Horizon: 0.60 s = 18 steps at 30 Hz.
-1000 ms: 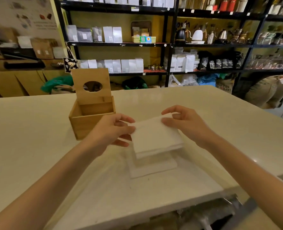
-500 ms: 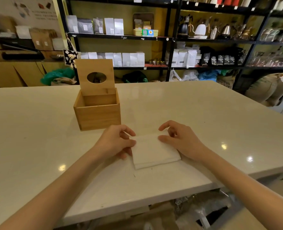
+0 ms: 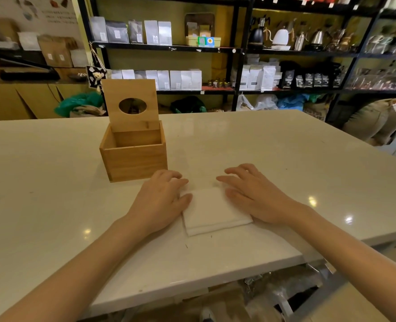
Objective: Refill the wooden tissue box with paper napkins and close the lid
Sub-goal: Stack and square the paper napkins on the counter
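A stack of white paper napkins [image 3: 212, 214] lies flat on the white table [image 3: 285, 147] close to the near edge. My left hand [image 3: 162, 201] rests against its left side, thumb on the stack's edge and fingers loosely curled at the far corner. My right hand [image 3: 255, 196] lies on the stack's right side with its fingers spread. Neither hand lifts the stack. The wooden tissue box [image 3: 134, 159] stands just beyond my left hand. It looks empty, and its lid [image 3: 132, 105], with an oval hole, stands upright at the back.
Black shelves [image 3: 164, 47] with bags, kettles and jars line the far wall behind the table. Sacks [image 3: 375, 122] sit on the floor at the right. The table's near edge runs just below the napkins, with clutter underneath.
The napkin stack came down from the air onto the table. Both hands have since loosened from a grip to resting at its sides. The view moved closer.
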Available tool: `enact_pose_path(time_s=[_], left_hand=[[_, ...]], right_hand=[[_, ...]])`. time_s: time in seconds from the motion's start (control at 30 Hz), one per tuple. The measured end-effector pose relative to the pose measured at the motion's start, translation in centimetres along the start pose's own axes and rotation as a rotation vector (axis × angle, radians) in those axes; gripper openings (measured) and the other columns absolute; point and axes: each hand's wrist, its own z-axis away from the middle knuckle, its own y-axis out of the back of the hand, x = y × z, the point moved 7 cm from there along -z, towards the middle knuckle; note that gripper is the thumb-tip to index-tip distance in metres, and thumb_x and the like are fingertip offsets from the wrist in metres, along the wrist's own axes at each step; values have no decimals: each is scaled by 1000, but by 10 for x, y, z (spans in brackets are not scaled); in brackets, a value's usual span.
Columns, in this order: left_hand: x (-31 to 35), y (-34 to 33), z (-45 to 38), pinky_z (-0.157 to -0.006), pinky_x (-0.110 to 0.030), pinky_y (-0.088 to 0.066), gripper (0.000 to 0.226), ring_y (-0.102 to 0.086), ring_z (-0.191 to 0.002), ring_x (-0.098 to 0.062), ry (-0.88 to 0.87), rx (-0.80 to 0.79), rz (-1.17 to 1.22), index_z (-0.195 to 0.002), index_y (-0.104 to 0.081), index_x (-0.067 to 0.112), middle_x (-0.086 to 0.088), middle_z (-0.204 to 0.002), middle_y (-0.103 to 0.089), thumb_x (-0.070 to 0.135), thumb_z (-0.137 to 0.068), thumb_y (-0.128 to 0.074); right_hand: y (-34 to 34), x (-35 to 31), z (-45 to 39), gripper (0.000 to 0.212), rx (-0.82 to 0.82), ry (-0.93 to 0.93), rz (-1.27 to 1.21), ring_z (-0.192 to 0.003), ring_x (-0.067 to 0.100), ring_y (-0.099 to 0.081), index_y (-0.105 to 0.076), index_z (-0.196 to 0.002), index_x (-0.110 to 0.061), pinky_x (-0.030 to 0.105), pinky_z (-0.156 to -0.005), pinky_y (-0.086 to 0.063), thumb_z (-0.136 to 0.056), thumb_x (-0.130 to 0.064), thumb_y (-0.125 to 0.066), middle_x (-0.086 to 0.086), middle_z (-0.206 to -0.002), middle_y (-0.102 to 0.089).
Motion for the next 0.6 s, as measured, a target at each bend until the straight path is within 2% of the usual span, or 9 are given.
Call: enact_pose_path(time_s=[0.1, 0.23, 0.3, 0.4, 0.53, 0.6], left_hand=[[3, -12, 1, -113, -36, -17, 44, -18, -139, -14, -16, -117, -109, -133, -43, 26, 7, -146, -36, 40, -92, -37], [8, -8, 0, -115, -49, -8, 35, -20, -138, -12, 6, -108, -82, -123, -53, 24, 9, -139, -43, 36, -90, -45], [10, -6, -2, -114, -50, -15, 30, -29, -133, -15, 22, -124, -45, -115, -56, 22, 5, -130, -50, 32, -88, -50], [11, -6, -5, -101, -39, -34, 24, -45, -116, -21, 31, -182, 29, -107, -59, 17, 0, -115, -55, 28, -86, -53], [13, 0, -6, -92, -33, -40, 26, -49, -108, -20, 13, -197, 84, -106, -61, 14, -3, -114, -59, 25, -84, -57], [11, 3, -4, -85, -31, -42, 24, -51, -101, -19, 24, -201, 136, -107, -60, 15, -2, -110, -60, 23, -84, -57]], right_hand=[[-6, -6, 1, 44, -90, 32, 76, -138, 20, -15, -34, -140, -22, 33, -110, -19, -97, -28, -32, -1, -150, -29], [1, -9, -1, 38, -72, 28, 79, -137, 21, -15, -46, -130, -17, 33, -110, -21, -93, -26, -41, 1, -148, -33], [1, -9, -4, 35, -96, 18, 39, -132, 22, -21, -50, -123, -14, 33, -106, -26, -89, -23, -46, 1, -139, -41], [-2, -8, -8, 32, -176, -41, -77, -122, 21, -29, -53, -116, -12, 31, -100, -31, -86, -20, -50, 3, -124, -49], [0, -8, -8, 26, -185, -96, -171, -112, 18, -33, -55, -109, -13, 29, -94, -34, -84, -20, -52, 4, -113, -51], [5, -11, -8, 21, -170, -99, -214, -104, 16, -37, -56, -105, -13, 28, -84, -36, -84, -18, -53, 1, -104, -53]])
